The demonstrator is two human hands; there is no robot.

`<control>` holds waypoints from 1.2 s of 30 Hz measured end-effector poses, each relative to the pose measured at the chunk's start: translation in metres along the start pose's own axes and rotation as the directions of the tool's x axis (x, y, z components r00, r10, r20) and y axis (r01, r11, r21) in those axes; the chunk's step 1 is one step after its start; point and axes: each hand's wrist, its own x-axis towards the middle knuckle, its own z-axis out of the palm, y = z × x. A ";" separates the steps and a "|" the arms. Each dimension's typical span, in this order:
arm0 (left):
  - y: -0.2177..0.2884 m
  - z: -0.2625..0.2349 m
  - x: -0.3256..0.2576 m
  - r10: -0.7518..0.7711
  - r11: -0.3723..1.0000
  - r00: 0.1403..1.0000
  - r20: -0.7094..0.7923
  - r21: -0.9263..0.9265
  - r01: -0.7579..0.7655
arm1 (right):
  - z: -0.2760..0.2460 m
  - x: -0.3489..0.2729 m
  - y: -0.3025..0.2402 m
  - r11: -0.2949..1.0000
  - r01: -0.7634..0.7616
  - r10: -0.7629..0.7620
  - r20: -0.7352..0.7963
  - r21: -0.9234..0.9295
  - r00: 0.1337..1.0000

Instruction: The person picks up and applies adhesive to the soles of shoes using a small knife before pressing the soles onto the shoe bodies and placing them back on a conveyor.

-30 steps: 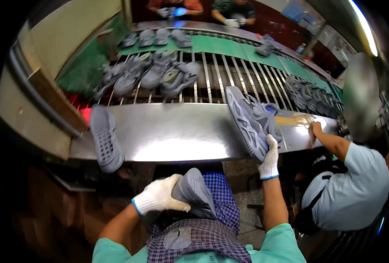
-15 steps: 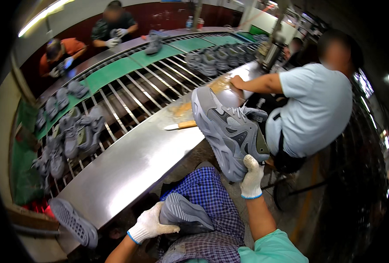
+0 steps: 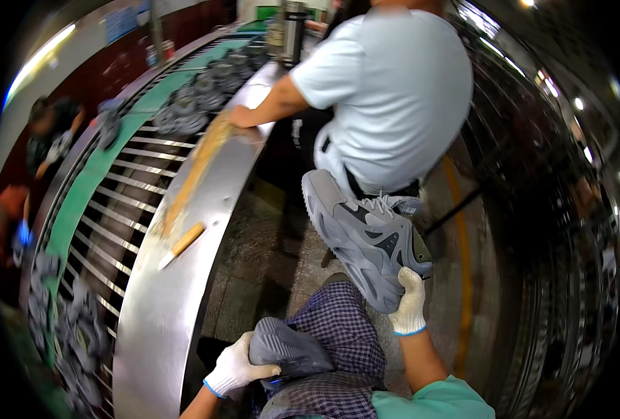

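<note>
My right hand [image 3: 409,302], in a white knit glove, grips a grey sneaker [image 3: 363,241] by its heel. The sneaker is held up at a tilt, its toe pointing up and left and its chunky sole facing left. Laces and a green heel lining show on it. On my lap, over the checked cloth, rests a second grey shoe [image 3: 292,346] with its ridged sole turned up. My gloved left hand [image 3: 238,364] is closed around one end of it, the thumb along the near side. Much of its upper is hidden below.
A metal work surface [image 3: 160,314] runs along my left, bearing a wooden-handled knife [image 3: 183,244]. Beyond it are conveyor rollers [image 3: 118,227], green mats [image 3: 79,202] and several grey shoes [image 3: 205,91]. A person in a light shirt [image 3: 400,91] sits close ahead, one hand on the surface.
The view has swung right, so the work surface and conveyor appear further left. The raised sneaker sits slightly lower in view. Both hands keep their holds.
</note>
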 end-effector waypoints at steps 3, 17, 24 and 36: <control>0.030 -0.016 0.022 -0.051 0.997 0.998 0.041 0.059 0.048 | -0.048 -0.007 0.002 0.995 -0.100 0.098 -0.346 0.012 0.933; 0.199 -0.035 0.165 0.166 0.984 0.864 0.475 -0.144 -0.109 | -0.150 -0.069 -0.062 0.958 0.238 0.045 -0.900 0.162 0.434; 0.395 0.042 0.182 0.183 0.614 0.690 0.701 0.466 -0.637 | -0.177 -0.170 -0.163 0.881 0.470 -0.037 -0.998 -0.059 -0.055; 0.505 0.143 0.261 0.327 0.416 0.204 0.923 0.053 -0.908 | -0.107 -0.246 -0.231 0.472 0.741 -0.091 -0.862 -0.479 -0.499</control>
